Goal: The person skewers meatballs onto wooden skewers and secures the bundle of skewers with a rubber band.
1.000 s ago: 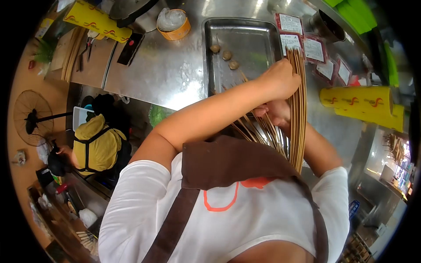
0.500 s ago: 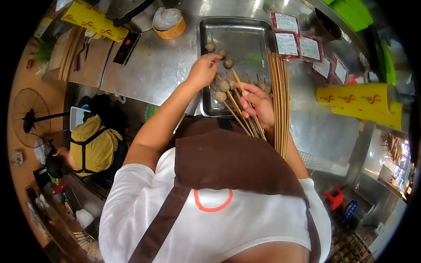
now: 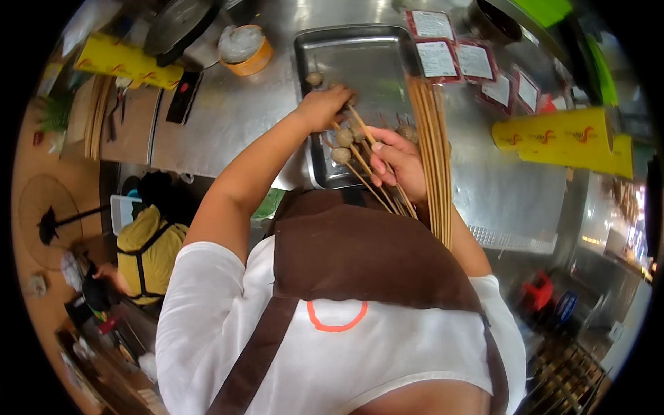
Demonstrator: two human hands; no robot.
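Note:
My left hand is over the left side of a metal tray. Its fingers close around a brownish meatball at the tip of a bamboo skewer; the fingers partly hide this meatball. In my right hand are that skewer and several more, their shafts gathered toward my apron. Meatballs sit on the ends of some of them. A bundle of bare bamboo skewers stands along the right forearm. One loose-looking meatball lies at the tray's upper left, and others show behind my right hand.
Red packets with white labels lie right of the tray, near yellow rolls. An orange-sided tub and a dark pan stand at the upper left. A person in a yellow top is off to the left.
My left hand has moved down and right relative to the tray, onto the meatball at the skewer's tip. The right hand keeps its hold. The whole view has shifted slightly.

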